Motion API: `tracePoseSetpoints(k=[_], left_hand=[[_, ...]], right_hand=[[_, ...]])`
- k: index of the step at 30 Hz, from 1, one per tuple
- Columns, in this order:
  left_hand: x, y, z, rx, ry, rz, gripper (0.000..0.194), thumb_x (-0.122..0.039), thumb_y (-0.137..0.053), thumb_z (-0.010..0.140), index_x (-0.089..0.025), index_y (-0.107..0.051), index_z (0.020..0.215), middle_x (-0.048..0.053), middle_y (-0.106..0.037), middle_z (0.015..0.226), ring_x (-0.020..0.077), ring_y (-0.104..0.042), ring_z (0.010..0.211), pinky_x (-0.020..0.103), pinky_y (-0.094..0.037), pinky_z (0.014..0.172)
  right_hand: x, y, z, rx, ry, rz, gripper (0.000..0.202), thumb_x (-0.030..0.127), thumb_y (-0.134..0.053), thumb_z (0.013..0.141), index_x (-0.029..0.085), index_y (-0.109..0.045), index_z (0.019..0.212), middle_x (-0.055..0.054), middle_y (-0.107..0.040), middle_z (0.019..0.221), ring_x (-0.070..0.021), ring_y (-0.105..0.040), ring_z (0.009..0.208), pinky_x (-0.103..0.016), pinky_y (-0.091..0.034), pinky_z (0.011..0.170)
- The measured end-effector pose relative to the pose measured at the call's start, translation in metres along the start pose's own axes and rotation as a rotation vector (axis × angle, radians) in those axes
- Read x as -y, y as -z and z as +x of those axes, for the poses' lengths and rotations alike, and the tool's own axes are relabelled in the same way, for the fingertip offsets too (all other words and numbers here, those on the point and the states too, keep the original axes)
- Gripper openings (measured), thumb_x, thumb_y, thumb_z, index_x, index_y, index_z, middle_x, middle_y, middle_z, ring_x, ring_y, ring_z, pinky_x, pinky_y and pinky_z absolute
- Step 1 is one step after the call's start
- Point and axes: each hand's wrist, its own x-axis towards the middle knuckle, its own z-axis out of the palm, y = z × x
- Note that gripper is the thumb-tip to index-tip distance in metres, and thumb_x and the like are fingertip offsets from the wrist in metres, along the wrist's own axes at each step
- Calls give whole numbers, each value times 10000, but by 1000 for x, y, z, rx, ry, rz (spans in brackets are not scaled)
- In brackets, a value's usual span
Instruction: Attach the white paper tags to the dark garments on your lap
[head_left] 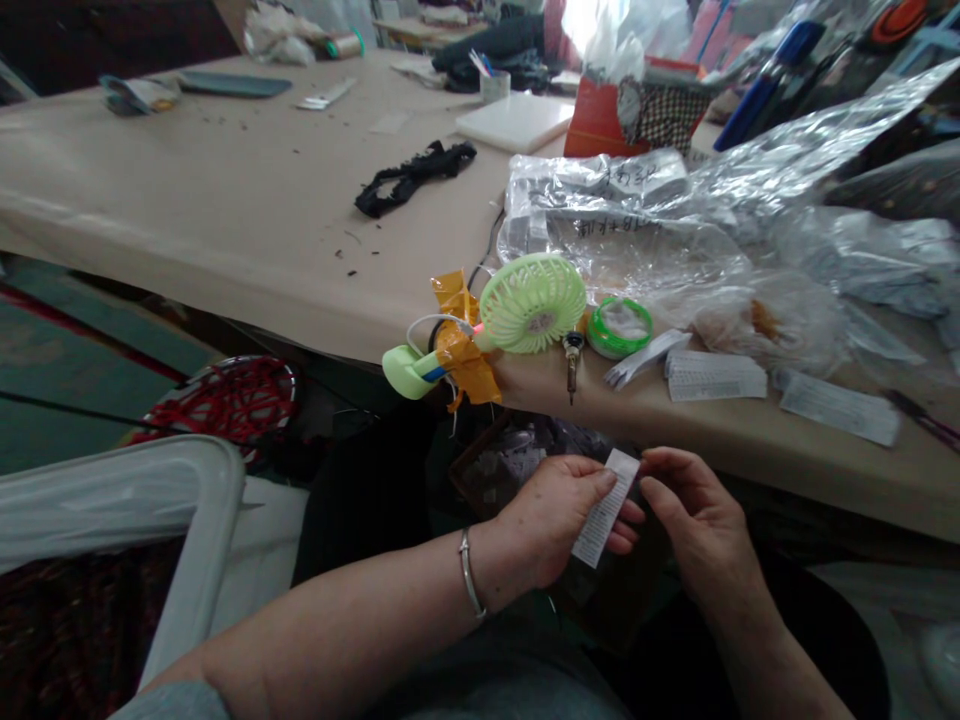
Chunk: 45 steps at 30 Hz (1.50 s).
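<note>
Over my lap, my left hand (562,510) holds a narrow white printed label (604,508) between thumb and fingers, the label tilted with its text side up. My right hand (694,510) is at the label's upper right corner, thumb and index finger bent close together; whether they pinch anything is too small to tell. Stacks of similar white labels (716,377) lie on the table edge above my right hand, with another group (840,408) farther right. A folded white bunch of strips (647,358) lies beside a green round container (619,328).
A green fan (532,303) is taped to the table edge (330,325), beside a pointed metal tool (571,365). Clear plastic bags (622,235) cover the right side. A black strap (412,178) lies farther back. A white bin (217,500) stands at left, near a red basket (225,405).
</note>
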Motion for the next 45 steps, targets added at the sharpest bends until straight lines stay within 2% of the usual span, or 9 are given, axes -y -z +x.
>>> tracePoseSetpoints(k=[5,9,14,19,24,32,36,40,45], left_hand=[[7,2,-3,94,-44,7,233,-296,-549,863,-89,-632,797,61,-638,688,88,-566,477,211,-475,498],[6,6,-2,181,11,16,205,-295,-567,848,-103,-619,795,46,-623,649,88,-560,452,205,-467,473],[1,11,-4,189,49,28,189,-324,-607,816,-136,-593,799,6,-581,584,97,-556,444,192,-433,435],[-3,15,-10,333,48,68,292,-407,-683,743,-136,-581,780,-7,-568,584,90,-551,457,188,-436,444],[-1,16,-13,375,96,97,281,-397,-665,756,-139,-573,814,-13,-572,594,89,-552,458,188,-427,442],[1,14,-11,320,62,133,296,-423,-656,762,-146,-556,793,-28,-549,580,79,-527,437,186,-407,426],[-1,16,-11,281,31,111,270,-399,-642,776,-145,-553,752,-28,-544,572,75,-527,448,178,-406,432],[-5,17,-10,239,23,96,245,-377,-633,792,-142,-567,770,-30,-544,566,74,-530,452,178,-412,440],[-8,15,-10,177,28,89,134,-265,-626,753,-140,-577,744,-31,-540,553,71,-532,443,168,-407,435]], right_hand=[[-1,-11,5,125,-285,252,222,388,-695,775,188,-600,772,24,-607,655,-99,-549,536,-200,-458,486],[0,-16,1,96,-312,283,223,373,-723,744,185,-604,752,25,-610,659,-95,-537,538,-198,-449,490],[1,-14,6,144,-316,375,216,353,-756,705,205,-649,821,7,-653,731,-114,-594,609,-208,-492,550],[-4,-3,17,491,-414,597,494,334,-790,625,267,-666,1098,-69,-666,1165,-221,-649,984,-311,-539,790],[-9,-1,20,724,-360,648,344,286,-799,621,257,-713,952,-49,-590,1304,-257,-591,1147,-354,-491,923],[-8,-7,17,693,-414,664,203,290,-773,657,232,-698,836,-58,-611,1256,-222,-670,973,-307,-563,727],[-2,-5,14,560,-289,428,410,317,-720,718,274,-648,1119,-62,-656,1175,-220,-665,954,-343,-560,782],[7,-3,10,309,113,-47,377,314,-629,825,273,-602,1199,-55,-629,1188,-210,-620,1056,-337,-511,911],[9,-6,6,235,452,-453,371,302,-553,886,206,-565,1245,-103,-615,1184,-229,-588,1115,-358,-485,960]])
